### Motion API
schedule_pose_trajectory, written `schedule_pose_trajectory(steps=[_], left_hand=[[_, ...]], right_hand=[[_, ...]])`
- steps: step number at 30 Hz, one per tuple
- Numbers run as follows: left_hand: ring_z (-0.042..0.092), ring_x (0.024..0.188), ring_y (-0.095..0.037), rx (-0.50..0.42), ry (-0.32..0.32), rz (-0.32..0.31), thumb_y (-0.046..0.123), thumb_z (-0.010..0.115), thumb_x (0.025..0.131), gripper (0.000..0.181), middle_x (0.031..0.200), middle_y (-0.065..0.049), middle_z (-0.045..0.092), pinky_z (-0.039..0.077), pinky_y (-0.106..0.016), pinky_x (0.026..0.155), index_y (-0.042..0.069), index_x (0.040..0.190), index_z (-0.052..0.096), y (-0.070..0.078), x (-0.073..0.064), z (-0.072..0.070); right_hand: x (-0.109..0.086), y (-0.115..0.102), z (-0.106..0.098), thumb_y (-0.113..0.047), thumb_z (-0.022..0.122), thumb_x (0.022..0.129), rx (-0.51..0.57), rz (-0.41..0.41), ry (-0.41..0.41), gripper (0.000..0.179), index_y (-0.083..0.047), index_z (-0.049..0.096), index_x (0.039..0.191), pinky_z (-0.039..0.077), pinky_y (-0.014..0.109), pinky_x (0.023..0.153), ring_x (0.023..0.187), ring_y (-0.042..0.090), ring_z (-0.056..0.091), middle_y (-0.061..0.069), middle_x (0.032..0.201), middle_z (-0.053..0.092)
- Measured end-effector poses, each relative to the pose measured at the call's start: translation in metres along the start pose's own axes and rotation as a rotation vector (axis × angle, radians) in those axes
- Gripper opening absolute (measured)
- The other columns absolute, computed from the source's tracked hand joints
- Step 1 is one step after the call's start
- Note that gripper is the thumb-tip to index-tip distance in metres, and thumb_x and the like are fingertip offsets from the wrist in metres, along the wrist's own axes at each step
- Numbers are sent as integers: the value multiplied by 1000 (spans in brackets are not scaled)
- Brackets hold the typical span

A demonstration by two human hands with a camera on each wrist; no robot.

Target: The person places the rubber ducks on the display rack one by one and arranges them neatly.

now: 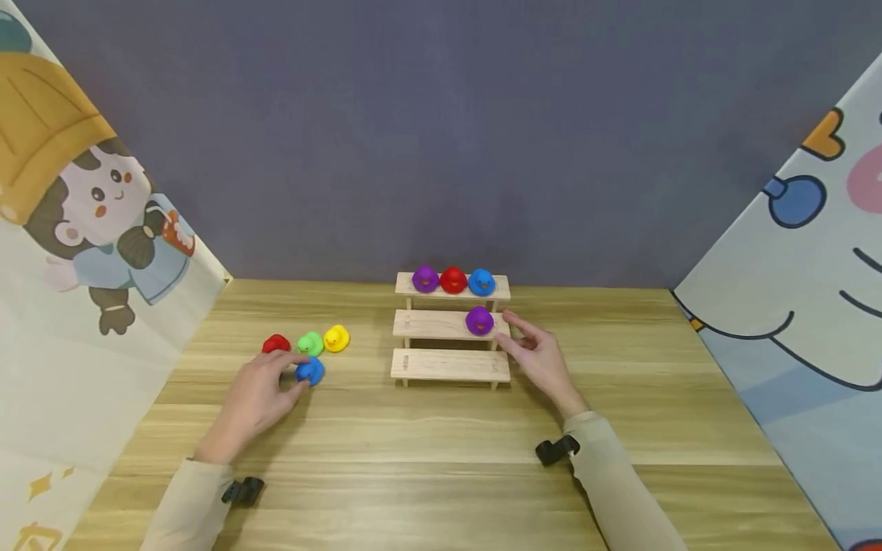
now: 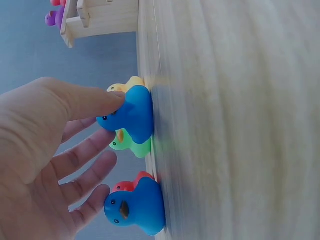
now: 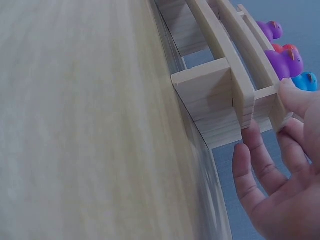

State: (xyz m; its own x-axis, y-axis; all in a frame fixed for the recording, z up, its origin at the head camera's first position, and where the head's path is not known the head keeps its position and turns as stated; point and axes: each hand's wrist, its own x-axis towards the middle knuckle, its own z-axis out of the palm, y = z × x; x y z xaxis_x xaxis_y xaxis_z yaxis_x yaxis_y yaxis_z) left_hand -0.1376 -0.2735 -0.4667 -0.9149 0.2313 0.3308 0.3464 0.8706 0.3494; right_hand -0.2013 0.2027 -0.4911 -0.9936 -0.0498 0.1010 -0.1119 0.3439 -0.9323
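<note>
My left hand [image 1: 256, 394] pinches a blue toy duck [image 2: 137, 112] between thumb and forefinger, low by the tabletop. Close behind that duck are a green duck [image 1: 311, 343] and a yellow duck [image 1: 337, 338]. A second blue duck [image 2: 145, 207] sits by the little finger, hidden under the hand in the head view, with a red duck [image 1: 276, 343] behind it. My right hand [image 1: 544, 363] holds the right end of the three-step wooden stand [image 1: 437, 323] at its middle step, thumb and forefinger at the plank's edges. A purple duck [image 1: 479, 321] stands on that step beside the fingertips.
On the top step sit a purple duck [image 1: 425, 279], a red duck [image 1: 453, 280] and a blue duck [image 1: 481, 282] in a row. The lowest step [image 1: 451, 365] is bare wood. Behind the wooden table [image 1: 413, 474] rises a grey panel [image 1: 441, 138], with printed panels at both sides.
</note>
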Motion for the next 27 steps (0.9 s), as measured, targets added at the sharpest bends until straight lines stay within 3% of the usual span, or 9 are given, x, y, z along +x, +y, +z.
schedule_pose_trajectory(steps=[4, 13, 27], left_hand=[[71, 101, -42, 0, -12, 1, 10, 86, 85, 35, 116, -17, 77, 56, -61, 87, 7, 119, 77, 0, 0, 1], [72, 102, -42, 2, 0, -1, 15, 86, 87, 36, 118, -19, 76, 56, -61, 89, 2, 120, 76, 0, 0, 1], [70, 110, -47, 11, -45, -22, 19, 85, 90, 41, 123, -24, 75, 54, -65, 94, 1, 125, 74, 4, 0, 1]], right_hand=[[-1, 0, 0, -43, 78, 98, -8, -2, 2, 61, -20, 61, 152, 63, 34, 69, 104, 27, 77, 2, 161, 55], [0, -3, 0, -37, 79, 98, 18, -23, 2, 58, -18, 62, 150, 63, 34, 70, 108, 39, 75, 3, 160, 57], [0, -3, 0, -40, 79, 98, 2, -15, 3, 59, -20, 62, 150, 63, 36, 69, 105, 38, 76, 0, 161, 55]])
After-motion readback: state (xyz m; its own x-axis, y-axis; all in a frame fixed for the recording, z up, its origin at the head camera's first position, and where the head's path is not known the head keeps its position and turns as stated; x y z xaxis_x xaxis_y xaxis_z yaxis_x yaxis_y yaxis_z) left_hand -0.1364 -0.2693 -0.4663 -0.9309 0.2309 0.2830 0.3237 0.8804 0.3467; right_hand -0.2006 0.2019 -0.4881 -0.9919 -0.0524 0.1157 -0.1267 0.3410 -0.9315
